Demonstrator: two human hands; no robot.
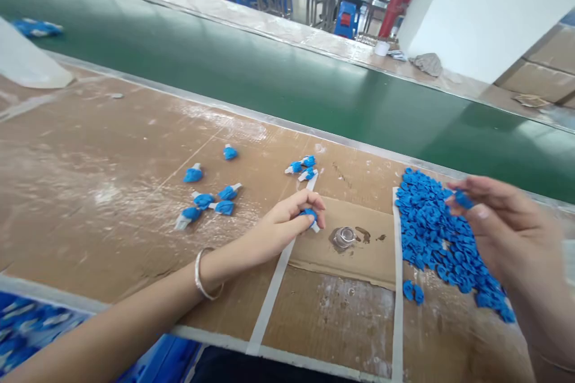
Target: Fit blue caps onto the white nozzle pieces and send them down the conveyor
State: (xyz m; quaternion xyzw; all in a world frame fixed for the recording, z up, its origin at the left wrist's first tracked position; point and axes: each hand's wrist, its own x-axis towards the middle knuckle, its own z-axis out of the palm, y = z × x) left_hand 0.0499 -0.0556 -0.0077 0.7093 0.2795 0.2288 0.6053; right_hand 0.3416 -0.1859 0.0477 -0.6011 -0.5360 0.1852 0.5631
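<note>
My left hand point(287, 224) rests on the cardboard work surface point(135, 191), its fingers closed on a small blue rubber piece with a white tip point(309, 218). My right hand point(503, 227) is raised at the right, pinching a blue rubber piece point(463, 200) between thumb and fingers. Just below it spreads a large pile of loose blue rubber pieces point(438, 233). Several blue pieces joined to white stems point(209, 197) lie scattered left of my left hand. More of them point(302, 167) lie just beyond its fingertips.
A small metal ring point(344, 237) sits on a cardboard sheet point(354, 263) beside my left hand. White tape strips point(274, 287) mark the surface. A green conveyor belt point(269, 78) runs along the far edge. Blue-filled bins point(27, 323) stand at lower left. Racks and crates stand in the background.
</note>
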